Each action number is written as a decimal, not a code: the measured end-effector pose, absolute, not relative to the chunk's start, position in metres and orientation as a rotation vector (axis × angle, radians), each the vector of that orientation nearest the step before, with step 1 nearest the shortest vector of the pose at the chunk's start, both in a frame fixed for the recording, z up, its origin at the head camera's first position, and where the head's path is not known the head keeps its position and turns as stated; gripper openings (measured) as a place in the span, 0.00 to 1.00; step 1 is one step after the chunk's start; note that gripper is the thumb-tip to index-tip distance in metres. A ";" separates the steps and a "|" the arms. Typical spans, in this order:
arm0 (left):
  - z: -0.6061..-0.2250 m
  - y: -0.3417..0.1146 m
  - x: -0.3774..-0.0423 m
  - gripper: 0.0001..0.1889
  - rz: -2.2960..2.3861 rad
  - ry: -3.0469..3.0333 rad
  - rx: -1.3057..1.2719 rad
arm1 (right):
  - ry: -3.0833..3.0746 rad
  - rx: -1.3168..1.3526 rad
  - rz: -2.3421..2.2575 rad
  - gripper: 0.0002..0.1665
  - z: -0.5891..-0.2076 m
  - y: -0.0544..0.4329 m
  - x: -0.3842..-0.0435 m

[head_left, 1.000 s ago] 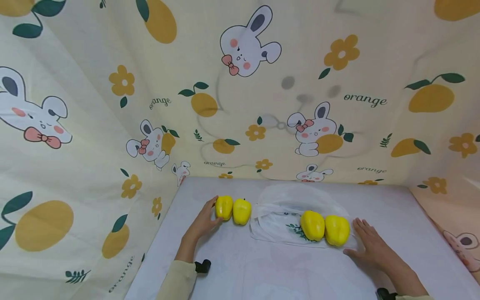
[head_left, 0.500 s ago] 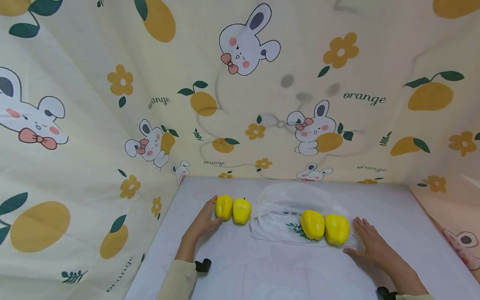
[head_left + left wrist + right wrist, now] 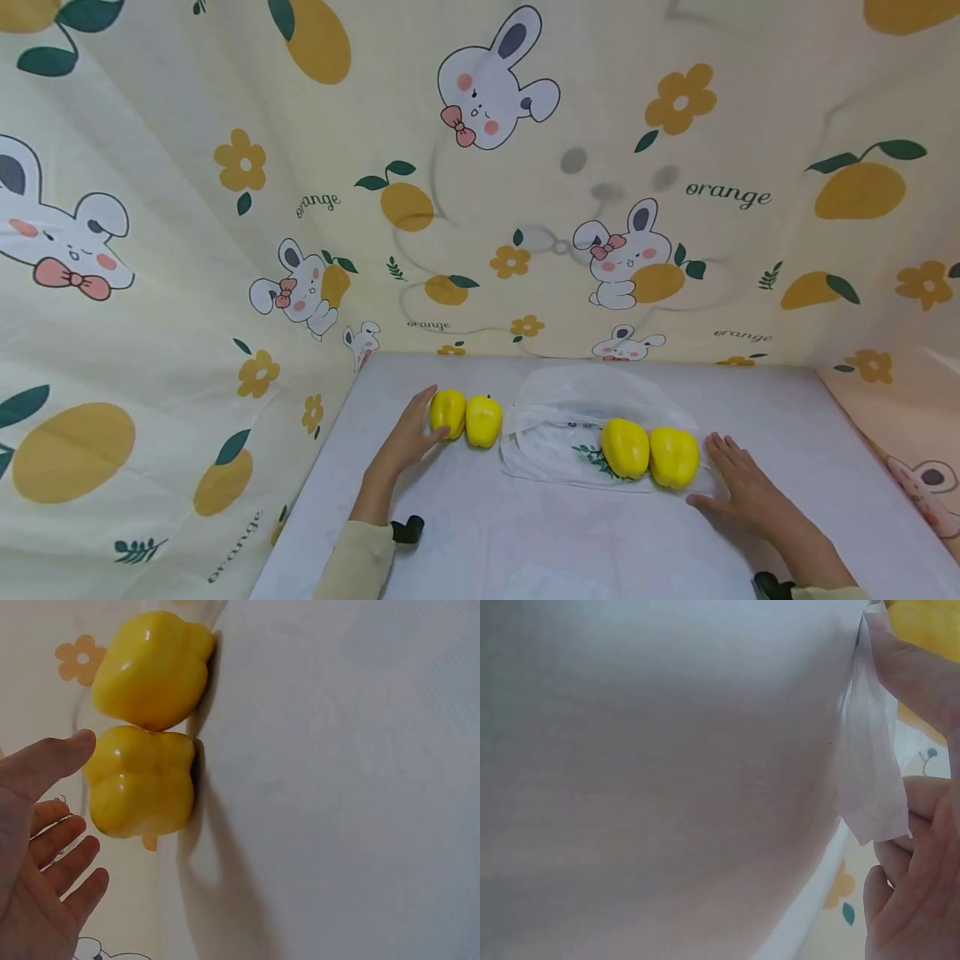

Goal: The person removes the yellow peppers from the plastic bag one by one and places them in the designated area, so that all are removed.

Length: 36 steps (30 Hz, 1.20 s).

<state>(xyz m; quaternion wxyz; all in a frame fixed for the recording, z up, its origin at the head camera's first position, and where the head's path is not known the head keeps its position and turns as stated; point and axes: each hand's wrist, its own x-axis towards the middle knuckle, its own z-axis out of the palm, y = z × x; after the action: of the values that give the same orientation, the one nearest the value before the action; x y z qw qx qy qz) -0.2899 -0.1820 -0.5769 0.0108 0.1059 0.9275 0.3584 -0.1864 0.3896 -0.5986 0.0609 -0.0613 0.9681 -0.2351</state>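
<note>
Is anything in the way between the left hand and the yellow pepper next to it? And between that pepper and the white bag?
Nothing visible blocks the left hand from the nearest yellow pepper. Between that pepper and the white bag, though, a second yellow pepper stands close beside the first.

Behind the pale bench (image 3: 555,542) hangs a cream cloth (image 3: 468,242), and it covers also the left and right sides. On this cloth are printed white rabbits (image 3: 483,100), yellow flowers (image 3: 680,100), fruits (image 3: 860,192) with green leaves (image 3: 903,150), and the word "orange" (image 3: 729,194).
</note>
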 end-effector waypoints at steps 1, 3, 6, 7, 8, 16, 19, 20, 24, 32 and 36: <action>-0.575 -0.181 -0.289 0.46 1.113 2.898 0.326 | 2.929 -0.185 -0.712 0.77 -0.598 0.389 -0.186; -0.573 -0.178 -0.288 0.46 1.103 2.909 0.327 | 2.927 -0.183 -0.715 0.77 -0.598 0.389 -0.186; -0.569 -0.174 -0.286 0.46 1.094 2.915 0.316 | 2.930 -0.188 -0.712 0.77 -0.597 0.388 -0.186; -0.568 -0.173 -0.286 0.45 1.096 2.917 0.318 | 2.933 -0.193 -0.709 0.76 -0.597 0.388 -0.186; -0.568 -0.171 -0.286 0.45 1.102 2.917 0.318 | 2.937 -0.200 -0.706 0.76 -0.597 0.388 -0.186; -0.560 -0.161 -0.283 0.42 1.148 2.901 0.384 | 2.943 -0.215 -0.678 0.75 -0.594 0.388 -0.186; -0.558 -0.156 -0.281 0.42 1.144 2.909 0.462 | 2.946 -0.213 -0.666 0.75 -0.593 0.388 -0.187; -0.557 -0.154 -0.280 0.41 1.145 2.909 0.491 | 2.947 -0.212 -0.662 0.75 -0.593 0.388 -0.188; -0.554 -0.145 -0.277 0.41 1.128 2.907 0.565 | 2.952 -0.208 -0.643 0.75 -0.592 0.388 -0.189; -0.555 -0.127 -0.275 0.42 1.113 2.879 0.620 | 2.921 -0.186 -0.683 0.76 -0.591 0.388 -0.188; -0.554 -0.120 -0.274 0.42 1.093 2.870 0.676 | 2.911 -0.183 -0.688 0.77 -0.593 0.388 -0.187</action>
<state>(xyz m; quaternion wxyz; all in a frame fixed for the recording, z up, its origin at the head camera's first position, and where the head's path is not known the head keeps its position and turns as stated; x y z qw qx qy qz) -0.2740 -0.1199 -0.5540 -0.0013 0.2150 0.9127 0.3475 -0.1870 0.3879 -0.5926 0.0723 -0.0608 0.9688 -0.2290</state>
